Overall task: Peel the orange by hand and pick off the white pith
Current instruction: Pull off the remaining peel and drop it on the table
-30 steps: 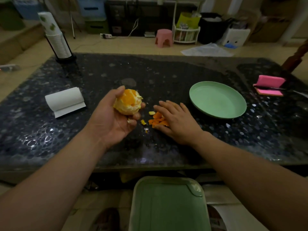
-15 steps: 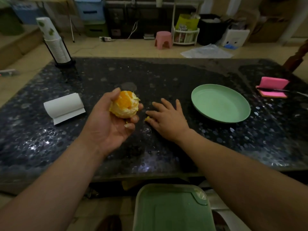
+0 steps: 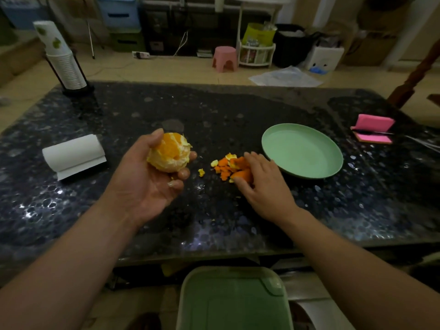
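My left hand (image 3: 142, 186), palm up above the dark table, grips a mostly peeled orange (image 3: 170, 154) that still has pale pith on its sides. A pile of orange peel pieces (image 3: 225, 166) lies on the table to the right of the fruit. Over the right side of that pile rests my right hand (image 3: 264, 184), palm down, its fingers lying over the pieces and its thumb at the near edge. One small yellow scrap (image 3: 201, 172) lies apart between the two hands.
A green plate (image 3: 302, 151) sits just right of the peel pile. A paper towel roll (image 3: 73, 154) lies at the left, a stack of paper cups (image 3: 64, 60) stands at the far left corner, and a pink sponge (image 3: 373, 127) lies at the right. A green bin (image 3: 233, 301) stands below the table's near edge.
My right hand slid left over the peel pile, then back right, so the pieces now show at its fingertips. The left hand with the orange stayed nearly still.
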A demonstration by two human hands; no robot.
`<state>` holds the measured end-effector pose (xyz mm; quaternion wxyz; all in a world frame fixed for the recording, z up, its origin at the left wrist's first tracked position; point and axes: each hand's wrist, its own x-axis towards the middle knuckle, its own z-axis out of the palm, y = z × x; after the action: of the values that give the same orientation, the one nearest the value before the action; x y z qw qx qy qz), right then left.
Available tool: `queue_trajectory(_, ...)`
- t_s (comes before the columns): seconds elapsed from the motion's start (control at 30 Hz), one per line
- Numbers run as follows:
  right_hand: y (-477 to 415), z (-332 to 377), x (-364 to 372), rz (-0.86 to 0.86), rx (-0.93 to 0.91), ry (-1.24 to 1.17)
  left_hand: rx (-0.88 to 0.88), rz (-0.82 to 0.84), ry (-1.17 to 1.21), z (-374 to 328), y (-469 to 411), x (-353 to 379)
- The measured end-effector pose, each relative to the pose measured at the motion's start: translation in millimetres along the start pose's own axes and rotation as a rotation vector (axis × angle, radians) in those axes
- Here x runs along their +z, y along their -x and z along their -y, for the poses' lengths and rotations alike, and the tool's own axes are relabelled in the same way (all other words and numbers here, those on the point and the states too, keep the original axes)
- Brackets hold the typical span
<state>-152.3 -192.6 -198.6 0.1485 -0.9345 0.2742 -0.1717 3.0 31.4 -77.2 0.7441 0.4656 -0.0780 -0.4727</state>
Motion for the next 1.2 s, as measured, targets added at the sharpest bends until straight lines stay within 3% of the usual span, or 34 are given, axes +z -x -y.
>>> queue_trajectory(0.27, -32.2, 19.5, 20.1, -0.068, 0.082, 0.029, -0.011, -0.004, -0.004, 5.4, -2.6, 3.6)
queue_trajectory(0.53, -17.6, 21.1, 11.5, -0.160, 0.041, -0.037, -0.011, -0.006, -0.004, 3.7, -7.8, 0.3)
queue_trajectory(0.83, -43.2, 30.9, 10.8, 0.035, 0.163, -0.204, 0.003, 0.001, 0.001, 3.8, -2.5, 4.6)
queue_trajectory(0.93, -52.5, 33.5, 13.9, 0.032, 0.123, -0.153, 0.006, 0.000, 0.001, 3.0, -2.7, 4.4)
queue_trajectory(1.03, -52.1, 42.8, 15.7, -0.028, -0.053, 0.085, 0.008, -0.003, 0.013, 2.1, -4.9, 2.5)
queue_trajectory(1.13, -57.2, 66.9, 24.2, 0.057, -0.260, 0.268, 0.002, 0.001, 0.022, 3.8, -7.6, 3.2)
queue_trajectory(1.2, -60.7, 74.3, 31.1, 0.122, -0.284, 0.343, -0.007, 0.008, 0.031, 5.3, -9.2, 5.3)
